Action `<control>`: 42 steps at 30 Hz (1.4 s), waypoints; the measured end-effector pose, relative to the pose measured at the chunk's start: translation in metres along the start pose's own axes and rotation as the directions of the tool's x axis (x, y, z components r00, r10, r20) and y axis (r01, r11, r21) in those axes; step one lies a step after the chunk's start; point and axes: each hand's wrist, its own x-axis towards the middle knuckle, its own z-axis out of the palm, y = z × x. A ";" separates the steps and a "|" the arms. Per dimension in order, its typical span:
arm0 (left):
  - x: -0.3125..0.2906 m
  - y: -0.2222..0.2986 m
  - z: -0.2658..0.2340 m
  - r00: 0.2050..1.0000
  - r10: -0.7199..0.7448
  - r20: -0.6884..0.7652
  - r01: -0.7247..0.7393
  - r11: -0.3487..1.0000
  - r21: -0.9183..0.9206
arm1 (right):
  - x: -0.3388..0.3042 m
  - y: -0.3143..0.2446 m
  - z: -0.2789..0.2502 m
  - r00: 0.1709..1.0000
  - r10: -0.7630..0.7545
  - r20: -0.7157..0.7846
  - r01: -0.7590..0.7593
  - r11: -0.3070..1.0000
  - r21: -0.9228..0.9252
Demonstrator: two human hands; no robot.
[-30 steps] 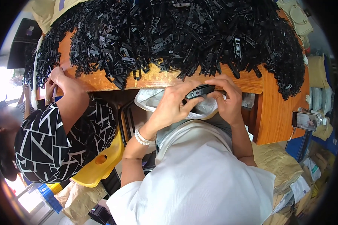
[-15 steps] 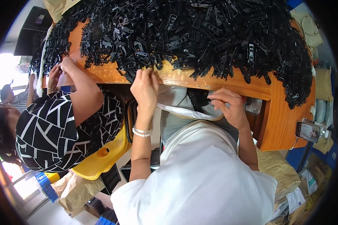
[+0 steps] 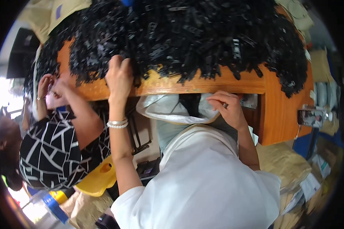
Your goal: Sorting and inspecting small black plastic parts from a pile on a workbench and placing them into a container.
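My left hand [image 3: 119,78] reaches to the near edge of a big heap of black plastic clip-like pieces [image 3: 179,38] on the wooden table. Its fingers are bent and slightly blurred among the pieces, so whatever they touch is hidden. My right hand [image 3: 226,108] hovers over the right side of a white bag [image 3: 160,110], held between my lap and the table edge. Its fingers are loosely bent with the thumb apart, and nothing shows in them. Dark contents [image 3: 190,104] lie inside the bag's mouth.
At my left a co-worker in a black and white patterned top [image 3: 51,152] handles something small by the heap. A yellow chair [image 3: 99,177] stands behind that person. On the right, a phone on a stand [image 3: 310,118] is beside the table [image 3: 283,122], with brown paper sacks [image 3: 284,164] below.
My left hand has moved left along the heap's near edge. My right hand stays by the bag, whose mouth now shows wider. The whole view has shifted slightly.
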 end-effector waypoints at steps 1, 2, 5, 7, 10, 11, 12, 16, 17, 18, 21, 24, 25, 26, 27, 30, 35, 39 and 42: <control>0.001 0.001 0.001 0.999 -0.013 -0.051 0.012 1.000 -0.016 | -0.002 0.005 -0.007 1.000 0.015 -0.026 -0.015 1.000 -0.011; 0.001 0.003 0.000 0.993 -0.057 -0.100 0.049 0.995 -0.086 | -0.004 0.010 -0.014 0.991 0.003 -0.130 -0.008 0.999 -0.043; 0.002 0.019 0.005 0.849 -0.529 -0.004 0.442 0.713 -0.544 | -0.007 0.020 -0.042 0.876 0.124 -0.467 -0.215 0.966 -0.147; 0.001 0.015 0.008 0.827 -0.521 0.213 0.478 0.450 -0.754 | -0.011 0.053 -0.075 0.719 -0.132 -0.682 -0.225 0.885 -0.409; 0.006 0.046 -0.010 0.664 -0.432 0.610 0.686 0.027 -0.727 | -0.011 0.069 -0.122 0.630 -0.310 -0.712 -0.344 0.711 -0.613; 0.004 0.053 -0.010 0.649 -0.371 0.664 0.681 -0.106 -0.724 | -0.008 0.073 -0.131 0.625 -0.309 -0.717 -0.348 0.712 -0.610; 0.003 0.059 -0.008 0.649 -0.313 0.694 0.707 -0.088 -0.701 | -0.004 0.074 -0.139 0.654 -0.250 -0.714 -0.426 0.659 -0.620; 0.004 0.094 -0.014 0.670 -0.026 0.742 0.707 -0.281 -0.649 | 0.014 0.075 -0.150 0.731 -0.116 -0.672 -0.546 0.491 -0.679; 0.002 0.098 -0.013 0.672 0.017 0.740 0.708 -0.309 -0.635 | 0.014 0.075 -0.149 0.732 -0.116 -0.671 -0.544 0.494 -0.679; -0.001 0.098 -0.011 0.684 0.072 0.726 0.705 -0.323 -0.632 | 0.014 0.077 -0.149 0.757 -0.134 -0.639 -0.522 0.464 -0.716; -0.006 0.102 -0.011 0.736 0.078 0.672 0.660 -0.302 -0.688 | 0.006 0.079 -0.144 0.778 -0.181 -0.601 -0.461 0.484 -0.743; -0.007 0.102 -0.011 0.717 0.035 0.696 0.675 -0.288 -0.680 | -0.004 0.082 -0.141 0.716 -0.304 -0.628 -0.381 0.584 -0.717; -0.007 0.103 -0.012 0.703 0.003 0.711 0.687 -0.261 -0.678 | -0.006 0.083 -0.142 0.648 -0.390 -0.654 -0.330 0.630 -0.703; -0.008 0.103 -0.011 0.702 0.003 0.712 0.688 -0.260 -0.678 | -0.006 0.084 -0.144 0.608 -0.389 -0.692 -0.331 0.668 -0.666; -0.009 0.104 -0.010 0.716 -0.011 0.698 0.678 -0.223 -0.700 | -0.007 0.086 -0.146 0.608 -0.388 -0.692 -0.331 0.669 -0.665; -0.011 0.108 -0.009 0.725 -0.035 0.687 0.675 -0.163 -0.720 | -0.006 0.095 -0.154 0.403 -0.181 -0.897 -0.253 0.920 -0.299; -0.013 0.119 -0.013 0.730 -0.098 0.677 0.669 -0.104 -0.736 | 0.003 0.069 -0.136 0.391 0.112 -0.913 0.114 0.979 0.169; -0.015 0.134 -0.005 0.748 -0.027 0.664 0.644 -0.214 -0.734 | 0.008 0.039 -0.087 0.744 0.077 -0.664 0.033 0.988 0.151; -0.011 0.150 0.002 0.789 0.022 0.614 0.567 -0.414 -0.713 | 0.012 0.036 -0.068 0.850 0.078 -0.521 0.035 0.978 0.204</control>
